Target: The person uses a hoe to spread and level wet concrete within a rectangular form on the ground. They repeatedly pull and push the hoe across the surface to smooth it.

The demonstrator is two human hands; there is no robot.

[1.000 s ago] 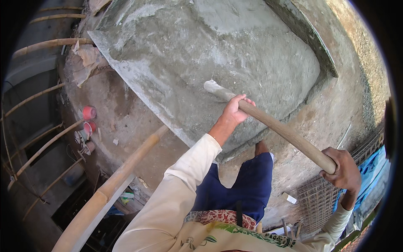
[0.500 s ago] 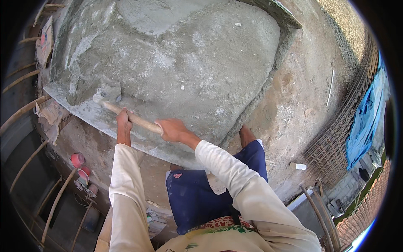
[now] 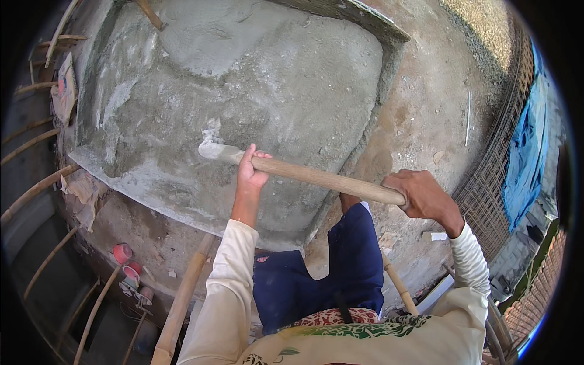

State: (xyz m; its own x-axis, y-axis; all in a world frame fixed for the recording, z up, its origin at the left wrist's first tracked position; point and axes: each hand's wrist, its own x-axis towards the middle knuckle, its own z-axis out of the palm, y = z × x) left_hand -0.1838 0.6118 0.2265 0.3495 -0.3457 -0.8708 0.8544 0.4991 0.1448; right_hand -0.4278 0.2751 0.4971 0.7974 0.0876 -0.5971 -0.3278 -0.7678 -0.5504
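I hold a hoe (image 3: 322, 177) by its wooden handle, lifted over grey cement mix (image 3: 292, 91). My left hand (image 3: 251, 171) is closed round the handle close to the head, with fingers showing on top. At the other end my right hand (image 3: 421, 196) grips the butt of the handle. The hoe's head (image 3: 214, 149) points to the left and is coated with pale mix. Its blade is mostly hidden from this angle. A shallow trough with raised walls (image 3: 371, 18) contains the mix, and my legs stand at its near edge.
A brown stick-like thing (image 3: 149, 13) reaches into the mix at the far left. Bamboo poles (image 3: 182, 298) stand near my left side and along the left. Pink buckets (image 3: 122, 253) sit lower left. Wire mesh (image 3: 493, 188) and a blue tarp (image 3: 524, 140) lie right.
The hoe has come up out of the mix and back toward the right. My right hand has moved right and my left hand up and right. The brown stick-like thing has appeared.
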